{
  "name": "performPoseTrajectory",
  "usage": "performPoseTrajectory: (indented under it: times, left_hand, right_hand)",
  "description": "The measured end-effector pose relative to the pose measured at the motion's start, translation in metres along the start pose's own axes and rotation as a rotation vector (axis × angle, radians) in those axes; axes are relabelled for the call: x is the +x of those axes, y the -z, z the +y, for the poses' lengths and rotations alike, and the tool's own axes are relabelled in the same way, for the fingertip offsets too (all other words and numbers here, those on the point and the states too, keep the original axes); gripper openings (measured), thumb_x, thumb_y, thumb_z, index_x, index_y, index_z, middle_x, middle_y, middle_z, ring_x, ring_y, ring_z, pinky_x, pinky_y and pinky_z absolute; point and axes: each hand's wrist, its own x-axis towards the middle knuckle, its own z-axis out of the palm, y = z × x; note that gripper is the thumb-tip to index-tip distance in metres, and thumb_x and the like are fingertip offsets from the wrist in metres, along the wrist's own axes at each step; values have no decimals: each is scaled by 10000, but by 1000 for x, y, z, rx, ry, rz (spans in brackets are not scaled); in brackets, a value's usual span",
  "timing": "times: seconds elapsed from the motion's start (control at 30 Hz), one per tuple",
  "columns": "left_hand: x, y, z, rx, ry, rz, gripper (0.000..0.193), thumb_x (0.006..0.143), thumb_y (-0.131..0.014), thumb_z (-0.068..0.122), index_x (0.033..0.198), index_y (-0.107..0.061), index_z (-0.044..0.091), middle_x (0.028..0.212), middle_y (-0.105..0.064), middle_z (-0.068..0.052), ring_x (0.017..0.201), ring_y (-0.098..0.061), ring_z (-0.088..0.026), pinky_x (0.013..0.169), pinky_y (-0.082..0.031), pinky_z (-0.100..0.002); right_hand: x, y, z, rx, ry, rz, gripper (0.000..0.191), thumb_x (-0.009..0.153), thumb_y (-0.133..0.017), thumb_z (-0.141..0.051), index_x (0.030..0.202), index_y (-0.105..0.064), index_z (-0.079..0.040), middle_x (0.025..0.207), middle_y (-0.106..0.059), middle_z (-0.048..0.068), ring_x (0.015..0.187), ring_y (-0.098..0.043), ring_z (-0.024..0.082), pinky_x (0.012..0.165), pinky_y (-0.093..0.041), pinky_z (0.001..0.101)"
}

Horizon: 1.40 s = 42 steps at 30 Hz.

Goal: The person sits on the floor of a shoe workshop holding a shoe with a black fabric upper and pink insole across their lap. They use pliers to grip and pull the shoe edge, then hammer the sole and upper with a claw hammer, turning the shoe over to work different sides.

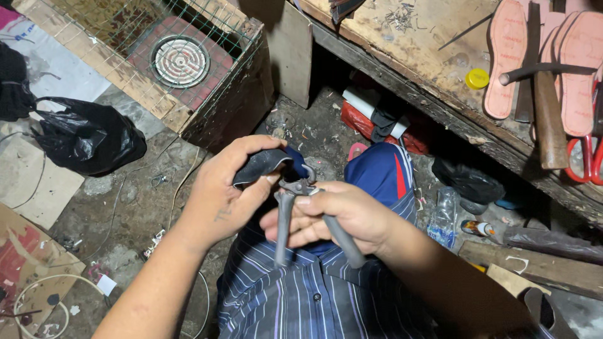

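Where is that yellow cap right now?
In the head view, the yellow cap lies on the wooden workbench at upper right, just left of the pink insoles and the hammer, far from both hands.

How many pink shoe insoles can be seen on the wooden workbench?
3: one pink shoe insole lies alone at the left, a second sits at the right, and a third shows partly between them. More may be hidden.

To my right my wooden workbench [440,37] carries pink insoles [506,59], a hammer [548,107], red-handled scissors [587,154], a yellow cap [477,78] and what look like small nails [399,16]. On the dirt floor [138,201] below lie a black plastic bag [88,141] and a clear bottle [445,216].
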Motion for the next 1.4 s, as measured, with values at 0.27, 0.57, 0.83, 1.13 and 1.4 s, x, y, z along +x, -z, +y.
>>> performPoseTrajectory:
  times: [0.27, 0.57, 0.83, 1.13, 1.4]
  left_hand:
    - [-1, -19, -14, -271, 76, 224, 388, 944, -623, 3, 1327, -566, 25, 1217, -717, -107, 1019, -708, -123, 892, -597, -270]
    - [5, -14, -14, 15, 3, 305, 386, 996, -685, 63, 1367, -580, 51, 1185, -740, -93, 1061, -726, -154, 950, -566, -298]
    - [7, -18, -25, 61, 17, 282, 604, 967, -732, 175, 1482, -440, 52, 1259, -692, -127, 1148, -698, -209, 1003, -540, -343]
    - [27, -53, -48, -41, -77, 194, 500, 998, -677, 260, 1415, -547, 16, 1271, -692, -161, 1175, -690, -252, 1048, -529, -356]
    - [60, -134, -30, 196, -100, -261, 426, 888, -715, 333, 1253, -691, 114, 1116, -746, -159, 1038, -695, -358, 912, -520, -465]
  right_hand:
    - [24, -5, 46, -278, 262, 283, 182, 936, -580, -142, 1077, -528, -38, 687, -562, 64, 509, -569, 165, 428, -524, 337]
    - [53, 5, 11, -522, 220, 307, 223, 958, -599, -183, 1099, -592, -11, 784, -636, 49, 611, -644, 148, 557, -571, 319]
    - [-4, 10, 0, -1311, 455, 460, 326, 963, -642, -246, 1201, -583, -31, 915, -690, 11, 847, -667, 109, 764, -526, 270]
    - [-46, 50, 32, -1067, 530, 674, 412, 898, -744, -158, 1282, -640, -52, 965, -642, -8, 896, -600, 84, 833, -507, 260]
    - [-82, 97, 23, -1203, 814, 1171, 414, 843, -784, -135, 1196, -597, -27, 1014, -624, 62, 826, -599, 109, 773, -524, 267]
